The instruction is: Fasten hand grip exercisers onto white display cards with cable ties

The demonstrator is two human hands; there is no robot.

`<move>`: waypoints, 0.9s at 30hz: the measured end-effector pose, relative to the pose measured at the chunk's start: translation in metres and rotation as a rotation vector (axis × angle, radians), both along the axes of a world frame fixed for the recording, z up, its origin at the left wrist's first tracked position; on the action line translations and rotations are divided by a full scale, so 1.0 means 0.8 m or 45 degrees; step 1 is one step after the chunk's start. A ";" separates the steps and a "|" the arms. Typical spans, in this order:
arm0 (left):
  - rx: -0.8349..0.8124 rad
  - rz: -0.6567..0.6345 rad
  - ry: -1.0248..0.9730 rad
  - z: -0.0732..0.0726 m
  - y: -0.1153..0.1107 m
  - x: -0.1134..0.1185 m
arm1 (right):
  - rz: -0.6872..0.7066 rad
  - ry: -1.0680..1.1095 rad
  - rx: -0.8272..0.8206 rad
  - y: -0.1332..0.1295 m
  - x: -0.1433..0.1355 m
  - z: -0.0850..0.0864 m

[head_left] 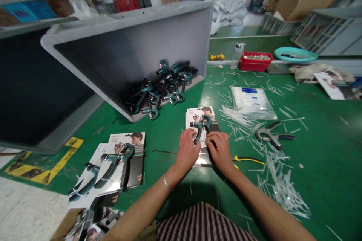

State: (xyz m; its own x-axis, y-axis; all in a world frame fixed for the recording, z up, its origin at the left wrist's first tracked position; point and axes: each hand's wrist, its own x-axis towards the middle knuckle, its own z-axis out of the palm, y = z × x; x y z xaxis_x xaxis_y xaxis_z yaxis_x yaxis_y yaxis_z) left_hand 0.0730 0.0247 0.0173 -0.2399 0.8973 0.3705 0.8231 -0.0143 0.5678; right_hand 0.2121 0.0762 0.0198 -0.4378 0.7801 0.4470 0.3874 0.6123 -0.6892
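Observation:
A dark teal hand grip strengthener [207, 119] lies on a printed backing card [203, 160] in front of me. Its coiled end points away from me, and its handles run down between my hands. My left hand [188, 147] is at the left handle, fingers pinched near a thin white cable tie [201, 139]. From the other side, my right hand [219, 150] pinches the tie by the right handle. Fingertips partly hide the tie's ends. Left of me, more carded grip strengtheners [117, 163] lie overlapping.
A tilted grey crate [127, 41] holds several loose grip strengtheners [169, 83]. To the right lie scattered cable ties [285, 192], a plastic bag of ties [251, 99], a grey-black grip strengthener [273, 135] and yellow-handled pliers [249, 159]. Behind stand a red tray [256, 64] and a glass jar [236, 56].

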 end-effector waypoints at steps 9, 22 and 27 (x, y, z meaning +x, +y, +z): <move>-0.036 0.001 -0.309 0.019 -0.036 -0.046 | 0.016 -0.397 0.099 -0.010 0.089 0.007; -0.467 -0.204 -1.850 0.062 0.002 -0.069 | 0.067 -0.238 -0.677 0.041 0.180 0.041; -0.266 -0.060 -1.679 0.026 0.020 -0.038 | 0.349 0.567 -1.566 0.009 0.142 0.072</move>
